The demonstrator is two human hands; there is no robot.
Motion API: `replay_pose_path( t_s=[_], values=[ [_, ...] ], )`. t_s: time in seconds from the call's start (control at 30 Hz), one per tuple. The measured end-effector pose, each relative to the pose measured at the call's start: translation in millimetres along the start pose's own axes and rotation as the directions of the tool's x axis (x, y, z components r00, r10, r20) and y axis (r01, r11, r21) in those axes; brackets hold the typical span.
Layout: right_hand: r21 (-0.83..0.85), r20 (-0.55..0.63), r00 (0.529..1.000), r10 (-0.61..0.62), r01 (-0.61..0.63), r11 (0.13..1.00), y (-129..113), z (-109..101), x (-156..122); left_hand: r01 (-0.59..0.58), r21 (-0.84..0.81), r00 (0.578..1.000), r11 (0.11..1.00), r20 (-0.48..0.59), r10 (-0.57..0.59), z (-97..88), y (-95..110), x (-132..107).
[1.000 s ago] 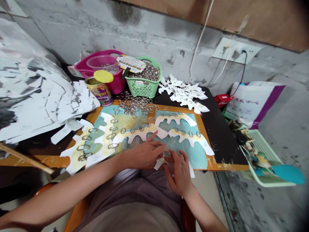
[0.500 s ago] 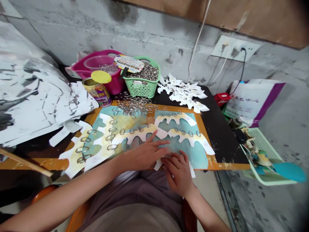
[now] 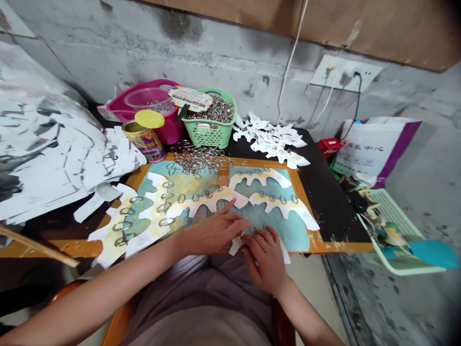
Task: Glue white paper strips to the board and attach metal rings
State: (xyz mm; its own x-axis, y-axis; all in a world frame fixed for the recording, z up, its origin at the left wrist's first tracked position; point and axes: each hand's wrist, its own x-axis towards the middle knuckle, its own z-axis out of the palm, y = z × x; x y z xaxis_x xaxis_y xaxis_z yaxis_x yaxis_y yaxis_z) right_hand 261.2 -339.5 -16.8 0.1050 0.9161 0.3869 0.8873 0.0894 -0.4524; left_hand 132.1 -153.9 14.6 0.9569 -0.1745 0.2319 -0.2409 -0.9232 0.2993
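Five white cutouts in head view already ringed, spread on blue-topped board; sixth cutout at near edge, under hands, two rings showing, seemingly unfinished. Loose rings, white sheets remain. Left hand partly spread, right hand curled over cutout; grips can't be told. Cutout's middle hidden.

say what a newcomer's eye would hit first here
Probably the bright pink basket and the green basket heaped with metal rings, side by side near the wall. The big heap of white cut pieces at the left is also hard to miss. Closer in, the left hand and right hand are at a white piece by the table's near edge.
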Motion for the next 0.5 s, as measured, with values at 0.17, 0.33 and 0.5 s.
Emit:
replay_pose_path(
  t_s=[0.17, 0.33, 0.5],
  values=[
    [0.028, 0.020, 1.000, 0.007, -0.008, 1.000, 0.2, -2.3, 0.9, -0.018, 0.102, 0.999, 0.995, -0.046, 0.022, 4.6, -0.1, -6.5],
    [0.011, 0.041, 0.999, -0.022, 0.022, 1.000, 0.6, -4.3, 2.1, -0.017, 0.144, 0.998, 0.989, -0.052, 0.024, 1.7, 3.8, -10.6],
    [-0.022, 0.024, 0.999, -0.032, 0.033, 0.999, -0.3, -4.1, 2.4, 0.059, 0.062, 0.998, 0.996, -0.042, -0.057, -6.7, 5.5, -6.3]
  ],
)
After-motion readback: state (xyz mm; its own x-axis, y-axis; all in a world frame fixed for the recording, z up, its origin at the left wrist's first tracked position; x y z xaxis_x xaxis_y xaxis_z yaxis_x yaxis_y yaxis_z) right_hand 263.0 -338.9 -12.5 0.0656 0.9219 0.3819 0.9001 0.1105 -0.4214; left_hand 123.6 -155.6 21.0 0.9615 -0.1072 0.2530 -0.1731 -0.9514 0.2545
